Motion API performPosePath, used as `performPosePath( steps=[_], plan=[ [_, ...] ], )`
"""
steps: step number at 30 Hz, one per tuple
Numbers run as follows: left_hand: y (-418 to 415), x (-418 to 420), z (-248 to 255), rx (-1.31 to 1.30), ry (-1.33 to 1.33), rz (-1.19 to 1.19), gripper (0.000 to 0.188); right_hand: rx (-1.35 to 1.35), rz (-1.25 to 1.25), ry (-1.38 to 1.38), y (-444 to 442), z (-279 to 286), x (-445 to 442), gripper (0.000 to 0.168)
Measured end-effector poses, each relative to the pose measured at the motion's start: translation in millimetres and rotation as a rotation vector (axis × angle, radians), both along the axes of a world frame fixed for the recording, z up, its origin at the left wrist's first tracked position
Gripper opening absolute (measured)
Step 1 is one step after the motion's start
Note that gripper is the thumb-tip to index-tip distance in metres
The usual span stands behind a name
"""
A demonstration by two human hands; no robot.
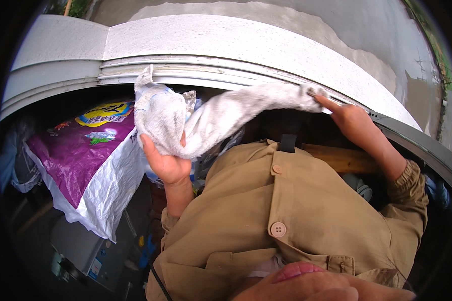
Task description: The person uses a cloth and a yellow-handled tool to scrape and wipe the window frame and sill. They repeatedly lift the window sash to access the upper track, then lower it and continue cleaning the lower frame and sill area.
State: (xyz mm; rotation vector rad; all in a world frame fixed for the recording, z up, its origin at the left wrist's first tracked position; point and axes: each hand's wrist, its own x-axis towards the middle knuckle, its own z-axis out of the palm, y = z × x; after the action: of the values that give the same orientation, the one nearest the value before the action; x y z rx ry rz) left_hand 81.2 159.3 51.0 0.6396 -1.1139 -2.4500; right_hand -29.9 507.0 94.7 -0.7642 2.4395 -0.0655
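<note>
A soiled white terry cloth (245,105) stretches between my two hands. My left hand (167,163) holds its bunched end, thumb and fingers around the folds, just inside the sill. At the far end, my right hand (352,120) has the index finger pressed on a grimy corner of the cloth, against the window track (211,73). The rest of the right fingers are curled, and what lies under them is hidden. Dirt marks the pale rails of the track. The cloth looks blurred towards the right.
Beyond the track runs a white speckled outer ledge (226,37), with wet concrete (324,22) below. A large purple and white plastic sack (83,161) bearing print stands left of my left hand. Behind my right forearm is a wooden board (339,158). A grey frame edge (414,141) is at right.
</note>
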Motion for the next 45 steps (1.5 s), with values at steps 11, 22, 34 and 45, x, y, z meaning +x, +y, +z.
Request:
performPosePath(
  steps=[11, 22, 34, 45],
  plan=[
    [103.8, -16.8, -27.8, 0.332, 0.014, -0.566, 0.057, 0.429, -0.137, 0.039, 154.7, 12.4, 37.7, 0.059],
    [28.5, 16.9, -34.6, 0.235, -0.118, 0.046, 0.056, 0.287, 0.125, 0.084, 88.3, 7.7, 7.7, 0.062],
    [-15.2, 50.2, -16.4, 0.103, 0.054, 0.122, 0.056, -0.085, 0.292, 0.147, -34.2, -27.9, -22.5, 0.071],
    [61.4, 34.4, -40.2, 0.308, 0.203, -0.267, 0.059, 0.210, -0.059, 0.142, 117.9, -6.4, 33.5, 0.059]
  ],
)
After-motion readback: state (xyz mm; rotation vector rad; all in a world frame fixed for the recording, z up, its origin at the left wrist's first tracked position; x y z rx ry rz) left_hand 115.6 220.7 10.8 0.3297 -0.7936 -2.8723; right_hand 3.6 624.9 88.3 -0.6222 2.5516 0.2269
